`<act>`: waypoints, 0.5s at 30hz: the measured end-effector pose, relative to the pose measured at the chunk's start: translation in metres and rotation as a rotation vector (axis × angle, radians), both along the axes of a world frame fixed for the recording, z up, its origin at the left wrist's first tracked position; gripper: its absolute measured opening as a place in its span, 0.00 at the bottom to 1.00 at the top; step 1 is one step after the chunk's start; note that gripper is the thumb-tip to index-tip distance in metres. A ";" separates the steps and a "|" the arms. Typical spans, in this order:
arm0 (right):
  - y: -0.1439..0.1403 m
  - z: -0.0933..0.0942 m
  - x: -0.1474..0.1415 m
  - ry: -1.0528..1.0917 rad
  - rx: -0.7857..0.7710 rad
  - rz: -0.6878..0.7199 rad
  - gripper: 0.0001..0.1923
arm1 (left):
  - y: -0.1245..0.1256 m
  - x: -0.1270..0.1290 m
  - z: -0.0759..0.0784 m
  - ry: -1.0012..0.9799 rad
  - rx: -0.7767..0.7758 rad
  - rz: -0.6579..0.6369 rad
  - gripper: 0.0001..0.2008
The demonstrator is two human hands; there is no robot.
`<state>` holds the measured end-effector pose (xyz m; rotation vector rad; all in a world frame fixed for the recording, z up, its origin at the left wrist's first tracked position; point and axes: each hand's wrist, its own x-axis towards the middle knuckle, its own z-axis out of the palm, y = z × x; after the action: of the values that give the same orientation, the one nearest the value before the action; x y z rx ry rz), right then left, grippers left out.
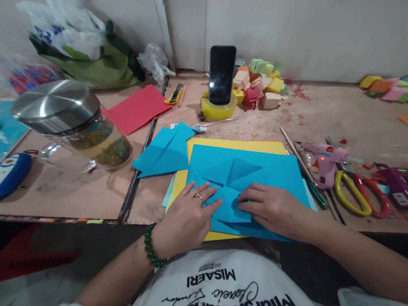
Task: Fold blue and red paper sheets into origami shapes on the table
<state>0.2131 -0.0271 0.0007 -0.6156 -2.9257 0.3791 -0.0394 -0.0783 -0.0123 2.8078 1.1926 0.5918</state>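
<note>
A folded piece of blue paper (233,202) lies in front of me with creased, pointed flaps. Under it is a flat blue sheet (281,170), on top of yellow sheets (266,146). My left hand (193,210) rests on the left side of the folded piece, fingers spread. My right hand (275,210) has its fingers drawn together at the right edge of the folded piece; the thumb is hidden. Another folded blue paper (166,150) sits to the left of the stack.
A glass jar (109,141) with a metal lid stands left, near red paper (139,107). A phone (220,73) leans in a tape roll (218,109), with small paper boxes (251,97) behind. At right lie a pink glue gun (327,161), yellow-handled scissors (353,196) and a purple device (407,188).
</note>
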 end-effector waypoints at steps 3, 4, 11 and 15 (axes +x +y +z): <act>0.008 0.005 0.001 -0.003 -0.226 -0.071 0.13 | -0.011 0.000 -0.004 -0.113 0.009 -0.020 0.14; 0.011 0.007 0.001 0.012 -0.313 -0.084 0.12 | -0.013 0.000 -0.007 -0.152 0.021 -0.023 0.14; 0.029 0.006 -0.009 0.133 -0.723 -0.375 0.21 | -0.019 -0.001 -0.019 -0.292 0.078 -0.018 0.09; 0.026 -0.001 -0.020 0.174 -0.596 -0.514 0.19 | -0.018 0.001 -0.016 -0.331 0.087 -0.027 0.07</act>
<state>0.1930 -0.0010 -0.0001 -1.2840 -2.3424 1.1665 -0.0388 -0.0966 -0.0282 2.6431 1.0858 1.0786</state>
